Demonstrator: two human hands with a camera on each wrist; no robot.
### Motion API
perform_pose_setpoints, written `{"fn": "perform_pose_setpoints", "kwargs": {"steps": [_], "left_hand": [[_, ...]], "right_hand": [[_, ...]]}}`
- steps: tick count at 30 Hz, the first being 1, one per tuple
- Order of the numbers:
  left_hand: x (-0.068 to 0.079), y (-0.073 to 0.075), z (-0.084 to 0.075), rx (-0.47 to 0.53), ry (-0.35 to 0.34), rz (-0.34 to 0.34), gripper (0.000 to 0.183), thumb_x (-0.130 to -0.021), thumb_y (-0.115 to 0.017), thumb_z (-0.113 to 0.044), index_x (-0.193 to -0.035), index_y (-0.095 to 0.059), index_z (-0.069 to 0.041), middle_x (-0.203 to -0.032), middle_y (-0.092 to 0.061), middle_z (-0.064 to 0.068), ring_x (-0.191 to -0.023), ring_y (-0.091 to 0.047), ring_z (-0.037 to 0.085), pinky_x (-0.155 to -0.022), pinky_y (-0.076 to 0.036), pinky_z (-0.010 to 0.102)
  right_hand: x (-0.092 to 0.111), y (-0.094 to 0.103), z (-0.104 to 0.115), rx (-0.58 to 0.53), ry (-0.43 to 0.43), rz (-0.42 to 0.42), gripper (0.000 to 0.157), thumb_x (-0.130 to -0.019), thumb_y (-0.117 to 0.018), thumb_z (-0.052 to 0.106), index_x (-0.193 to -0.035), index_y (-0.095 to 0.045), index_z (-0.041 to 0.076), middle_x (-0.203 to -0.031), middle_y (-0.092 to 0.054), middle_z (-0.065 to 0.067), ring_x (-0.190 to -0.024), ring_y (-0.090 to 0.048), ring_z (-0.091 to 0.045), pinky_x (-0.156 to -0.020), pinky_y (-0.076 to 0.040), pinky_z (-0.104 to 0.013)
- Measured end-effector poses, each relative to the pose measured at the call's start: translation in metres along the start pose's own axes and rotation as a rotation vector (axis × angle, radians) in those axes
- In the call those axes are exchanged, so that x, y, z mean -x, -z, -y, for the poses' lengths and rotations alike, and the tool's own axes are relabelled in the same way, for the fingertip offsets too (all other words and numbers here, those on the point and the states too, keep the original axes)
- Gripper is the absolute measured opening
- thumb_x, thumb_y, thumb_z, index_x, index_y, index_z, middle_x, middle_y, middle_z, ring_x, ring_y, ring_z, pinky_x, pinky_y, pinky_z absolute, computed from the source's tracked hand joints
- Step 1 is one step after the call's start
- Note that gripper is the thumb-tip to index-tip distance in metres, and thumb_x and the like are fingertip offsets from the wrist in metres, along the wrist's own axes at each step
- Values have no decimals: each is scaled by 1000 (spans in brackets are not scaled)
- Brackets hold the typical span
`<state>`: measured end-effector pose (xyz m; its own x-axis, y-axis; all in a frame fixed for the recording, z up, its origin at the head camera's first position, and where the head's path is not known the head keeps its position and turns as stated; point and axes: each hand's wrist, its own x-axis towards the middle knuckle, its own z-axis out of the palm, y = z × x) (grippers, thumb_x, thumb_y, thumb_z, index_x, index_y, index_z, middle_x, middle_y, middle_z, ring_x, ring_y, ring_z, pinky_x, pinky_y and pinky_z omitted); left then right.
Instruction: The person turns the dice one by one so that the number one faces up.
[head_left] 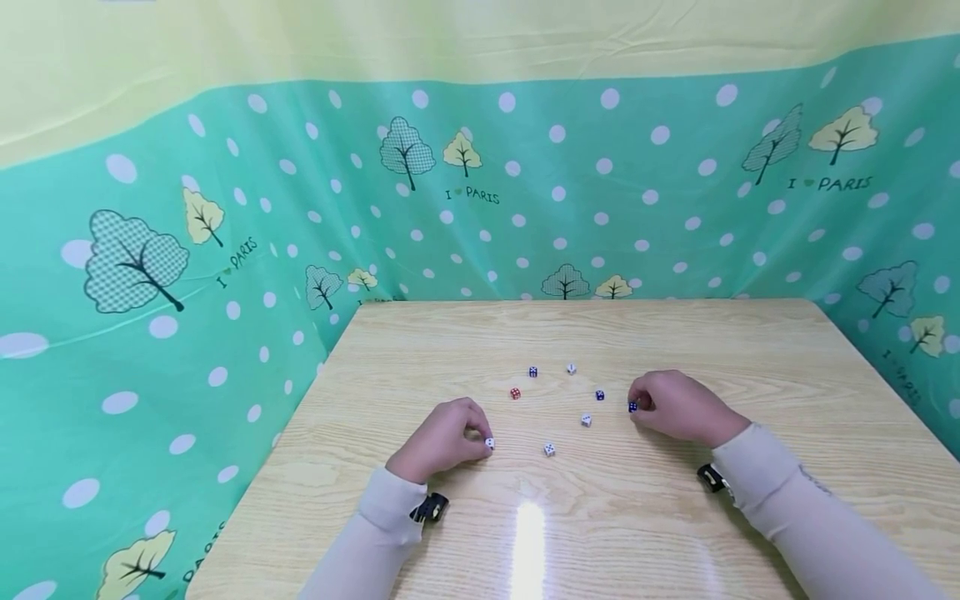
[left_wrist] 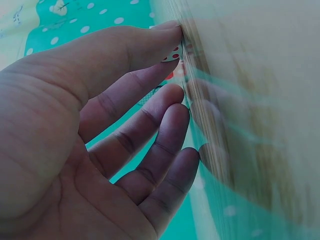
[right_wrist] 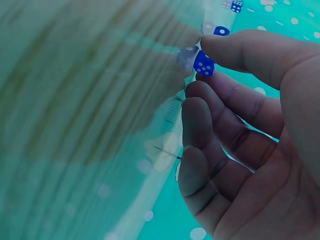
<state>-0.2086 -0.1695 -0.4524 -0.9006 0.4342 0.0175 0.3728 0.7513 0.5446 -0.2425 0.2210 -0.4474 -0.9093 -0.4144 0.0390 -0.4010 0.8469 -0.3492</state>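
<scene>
Between thumb and forefinger, my left hand (head_left: 444,439) pinches a white die (head_left: 490,443) at the tabletop; red pips show on this die (left_wrist: 173,55) in the left wrist view. My right hand (head_left: 681,406) pinches a blue die (head_left: 633,407), also at table level, and its white pips show on the die (right_wrist: 204,63) in the right wrist view. Between the hands lie a red die (head_left: 515,393), a blue die (head_left: 533,372) farther back, another blue die (head_left: 600,395) near the right hand, and white dice at the back (head_left: 572,368), middle (head_left: 587,420) and front (head_left: 550,449).
The dice stand on a light wood-grain table (head_left: 465,533), glossy enough to mirror a lamp. A green dotted curtain (head_left: 480,225) with printed trees hangs behind and along both sides. Each wrist wears a small black camera, such as the left one (head_left: 431,507).
</scene>
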Motion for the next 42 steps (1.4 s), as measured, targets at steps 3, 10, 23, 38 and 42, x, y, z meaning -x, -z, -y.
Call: {"fn": "perform_pose_setpoints", "kwargs": {"steps": [3,10,23,38,42], "left_hand": [[0,0,0,-1,-1,-1,11,-82,-89,-18,-82,-78,-21,-103,-67,-8,-99,-62,13,-94,-51,39],[0,0,0,-4,-2,-4,10,-82,-89,-18,-82,-78,-21,-103,-68,-8,-99,-62,13,-94,-51,39],[0,0,0,-9,11,1,11,-82,-89,-19,-83,-79,-23,-103,-67,-11,-98,-61,10,-94,-51,36],[0,0,0,-11,1,-1,10,-82,-89,-20,-84,-79,-22,-103,-68,-10,-99,-62,11,-95,-51,37],[0,0,0,-15,3,-1,10,-82,-89,-20,-84,-79,-22,-104,-68,-10,-100,-62,12,-97,-51,38]], "right_hand": [[-1,0,1,10,4,-2,6,-88,-78,14,-93,-75,15,-81,-65,8,-71,-54,-9,-67,-50,-31],[-1,0,2,21,11,9,8,-89,-77,13,-87,-73,18,-78,-64,9,-68,-53,-10,-65,-47,-30],[23,7,8,-9,27,13,11,-88,-78,12,-87,-73,21,-77,-63,13,-69,-53,-6,-65,-48,-28],[62,4,37,-34,97,25,16,-87,-80,10,-86,-73,25,-75,-57,19,-66,-49,1,-61,-46,-21],[69,1,41,-32,113,19,17,-86,-80,10,-86,-72,25,-75,-56,20,-67,-50,2,-61,-46,-20]]}}
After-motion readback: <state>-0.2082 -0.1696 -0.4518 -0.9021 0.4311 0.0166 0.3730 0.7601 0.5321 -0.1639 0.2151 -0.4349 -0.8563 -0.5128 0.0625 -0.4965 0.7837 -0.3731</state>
